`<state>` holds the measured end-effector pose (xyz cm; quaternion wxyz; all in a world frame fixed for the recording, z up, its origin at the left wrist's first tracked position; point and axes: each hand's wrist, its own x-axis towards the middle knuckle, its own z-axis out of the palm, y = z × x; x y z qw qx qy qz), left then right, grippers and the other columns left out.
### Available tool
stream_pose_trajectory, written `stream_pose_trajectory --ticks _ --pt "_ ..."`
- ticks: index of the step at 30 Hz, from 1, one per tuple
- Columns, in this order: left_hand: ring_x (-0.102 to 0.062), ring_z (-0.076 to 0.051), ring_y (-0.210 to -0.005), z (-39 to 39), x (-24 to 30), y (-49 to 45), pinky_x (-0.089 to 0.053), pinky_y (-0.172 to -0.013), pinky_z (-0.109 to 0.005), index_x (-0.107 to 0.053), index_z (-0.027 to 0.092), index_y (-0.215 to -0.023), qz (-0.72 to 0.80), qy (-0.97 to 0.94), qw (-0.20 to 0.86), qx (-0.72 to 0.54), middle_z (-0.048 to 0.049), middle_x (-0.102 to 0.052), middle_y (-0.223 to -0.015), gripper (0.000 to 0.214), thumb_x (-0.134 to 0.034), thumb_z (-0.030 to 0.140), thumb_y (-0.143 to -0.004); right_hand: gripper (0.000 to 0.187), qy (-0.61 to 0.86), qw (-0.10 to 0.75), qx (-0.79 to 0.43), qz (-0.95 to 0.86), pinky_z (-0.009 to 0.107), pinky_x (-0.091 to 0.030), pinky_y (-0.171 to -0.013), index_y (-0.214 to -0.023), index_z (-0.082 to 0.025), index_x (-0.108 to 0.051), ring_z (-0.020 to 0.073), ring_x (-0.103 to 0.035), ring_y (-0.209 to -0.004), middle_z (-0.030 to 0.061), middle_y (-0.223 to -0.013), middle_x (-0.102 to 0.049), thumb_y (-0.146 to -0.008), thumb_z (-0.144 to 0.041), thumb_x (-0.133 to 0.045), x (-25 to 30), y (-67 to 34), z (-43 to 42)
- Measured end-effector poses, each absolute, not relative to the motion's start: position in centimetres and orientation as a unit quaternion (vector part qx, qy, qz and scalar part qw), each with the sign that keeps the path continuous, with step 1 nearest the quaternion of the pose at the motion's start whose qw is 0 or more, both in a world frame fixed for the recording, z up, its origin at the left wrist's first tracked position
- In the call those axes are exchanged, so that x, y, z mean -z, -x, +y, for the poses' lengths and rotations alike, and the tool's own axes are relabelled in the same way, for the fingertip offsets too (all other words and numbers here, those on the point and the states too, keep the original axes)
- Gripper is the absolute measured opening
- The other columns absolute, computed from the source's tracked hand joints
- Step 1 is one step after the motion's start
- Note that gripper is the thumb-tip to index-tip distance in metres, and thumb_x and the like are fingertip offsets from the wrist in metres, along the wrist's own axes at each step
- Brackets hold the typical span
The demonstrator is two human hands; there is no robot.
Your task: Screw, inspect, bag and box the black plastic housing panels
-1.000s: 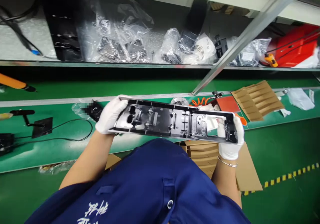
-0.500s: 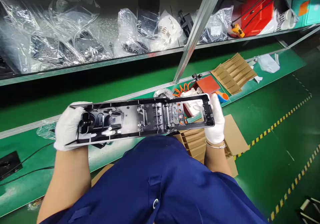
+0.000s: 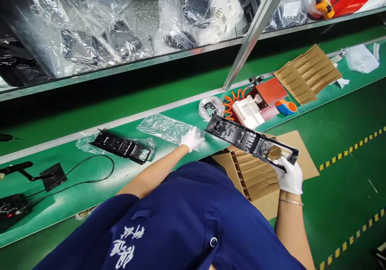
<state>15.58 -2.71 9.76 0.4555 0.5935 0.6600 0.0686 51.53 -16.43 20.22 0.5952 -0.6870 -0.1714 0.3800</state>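
Note:
My right hand [image 3: 288, 175], in a white glove, grips the near end of a long black plastic panel [image 3: 249, 140] that slants over an open cardboard box with dividers [image 3: 251, 177]. My left hand [image 3: 191, 138], also gloved, lies on a clear plastic bag [image 3: 163, 127] on the green bench, just left of the panel's far end. A second black panel [image 3: 120, 146] lies partly inside another clear bag further left.
A white block, red pad and orange coiled hose [image 3: 251, 103] sit behind the box. Folded cardboard dividers [image 3: 307, 75] lie at the right. A black stand with cable [image 3: 51, 176] is at the left. Bagged parts fill the shelf [image 3: 126, 40] above; a slanted metal post [image 3: 256, 30] rises from the bench.
My left hand let go of the panel and went to the clear bag on the bench. My right hand alone now holds the panel, swung over the box.

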Motion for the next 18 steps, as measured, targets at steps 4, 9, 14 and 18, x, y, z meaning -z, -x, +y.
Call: stream_pose_trajectory --ticks 4,9,14,18 --pt "-0.059 -0.035 -0.126 -4.7 -6.2 -17.6 -0.046 -0.107 -0.055 -0.056 0.015 -0.141 0.6 -0.673 0.427 0.073 -0.0206 -0.06 -0.138 0.061 -0.075 0.037 -0.088 0.054 0.734 0.567 -0.337 -0.165 0.036 -0.06 -0.064 -0.099 -0.016 -0.06 0.0137 -0.062 -0.054 -0.0063 -0.063 -0.061 -0.058 -0.041 -0.085 -17.3 -51.0 -21.2" --pt "-0.065 -0.026 -0.114 -3.6 -4.4 -17.4 -0.057 -0.097 -0.048 -0.062 0.015 -0.13 0.547 -0.724 0.383 0.172 -0.0126 -0.063 -0.131 0.04 -0.066 0.038 -0.097 0.05 0.751 0.546 -0.321 -0.186 0.04 -0.06 -0.072 -0.099 -0.017 -0.059 0.0161 -0.066 -0.056 -0.0052 -0.064 -0.064 -0.064 -0.047 -0.079 -14.6 -48.1 -23.5" --pt "-0.065 -0.025 -0.113 -3.0 -4.2 -14.8 -0.057 -0.096 -0.048 -0.063 0.015 -0.128 0.518 -0.761 0.33 0.209 -0.012 -0.064 -0.129 0.038 -0.064 0.039 -0.097 0.044 0.745 0.538 -0.331 -0.213 0.041 -0.06 -0.077 -0.097 -0.02 -0.06 0.0176 -0.067 -0.06 -0.0043 -0.064 -0.066 -0.069 -0.05 -0.076 -13.0 -46.5 -23.3" --pt "-0.066 -0.025 -0.111 -3.7 -3.8 -13.7 -0.057 -0.095 -0.048 -0.061 0.016 -0.13 0.493 -0.776 0.316 0.234 -0.0114 -0.065 -0.128 0.04 -0.063 0.04 -0.098 0.044 0.744 0.531 -0.336 -0.226 0.043 -0.06 -0.077 -0.097 -0.021 -0.06 0.0191 -0.068 -0.06 -0.0035 -0.065 -0.067 -0.069 -0.05 -0.076 -12.6 -46.9 -22.0"
